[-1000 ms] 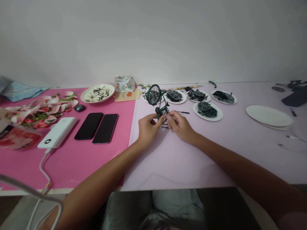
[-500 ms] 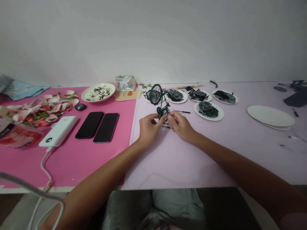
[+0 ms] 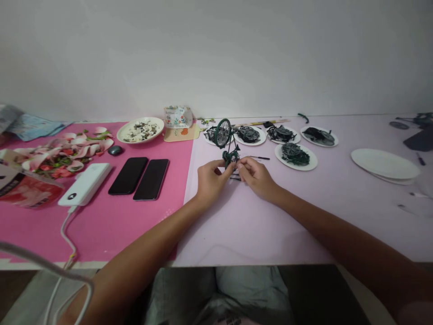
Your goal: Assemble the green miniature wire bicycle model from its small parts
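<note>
A dark green model bicycle (image 3: 232,146) is held up over the lilac half of the table, one spoked wheel (image 3: 223,133) raised at its far end. My left hand (image 3: 212,178) is closed around its near, lower part. Thumb and fingers of my right hand (image 3: 255,175) are pinched together against the same end; whether they grip the bicycle itself or a small part on it is hidden. Just beyond my right hand lies a thin black stick-like tool (image 3: 261,158). A dark thin piece shows on the table beneath my fingers.
White plates with black, grey and green parts, one plate (image 3: 296,157) nearest, line the back. Stacked plates (image 3: 385,163) lie right. On the pink side are two phones (image 3: 150,179), a white power bank (image 3: 85,184) with cable, a mouse (image 3: 115,150), and a bowl (image 3: 140,131).
The whole view has shifted slightly, so things sit a little further right. Both hands keep nearly the same hold at the bicycle's near end.
</note>
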Motion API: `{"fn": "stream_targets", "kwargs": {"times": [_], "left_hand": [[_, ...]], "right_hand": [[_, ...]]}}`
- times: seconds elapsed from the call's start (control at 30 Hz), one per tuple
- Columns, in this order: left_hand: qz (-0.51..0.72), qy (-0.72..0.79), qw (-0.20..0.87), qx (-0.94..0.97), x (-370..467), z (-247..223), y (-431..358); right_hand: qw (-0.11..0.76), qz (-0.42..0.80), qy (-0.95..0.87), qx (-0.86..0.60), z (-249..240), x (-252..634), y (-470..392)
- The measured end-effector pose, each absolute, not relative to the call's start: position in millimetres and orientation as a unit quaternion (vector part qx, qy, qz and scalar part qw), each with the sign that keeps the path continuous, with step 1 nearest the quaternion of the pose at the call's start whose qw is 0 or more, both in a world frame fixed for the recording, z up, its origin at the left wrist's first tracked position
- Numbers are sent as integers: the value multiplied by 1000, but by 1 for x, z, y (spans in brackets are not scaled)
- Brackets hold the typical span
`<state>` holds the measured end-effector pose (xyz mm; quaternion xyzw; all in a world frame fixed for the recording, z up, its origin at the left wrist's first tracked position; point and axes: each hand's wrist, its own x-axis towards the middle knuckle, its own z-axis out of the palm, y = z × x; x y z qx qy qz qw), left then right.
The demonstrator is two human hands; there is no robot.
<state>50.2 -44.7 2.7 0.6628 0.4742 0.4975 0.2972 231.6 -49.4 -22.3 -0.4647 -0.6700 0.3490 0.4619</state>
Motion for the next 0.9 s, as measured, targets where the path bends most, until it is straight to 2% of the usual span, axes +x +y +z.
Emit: {"fn": "stream_targets", "kwargs": {"times": [0.17,0.43,0.9], "left_hand": [[493,478,294,666,50,2,-44],[494,477,289,667,50,2,-44],[485,473,296,673,49,2,-43]], "right_hand": [[465,342,-663,-476,-21,231,-50],[475,415,-616,-471,-18,230,-48],[475,446,-611,-450,-19,234,-44]]}}
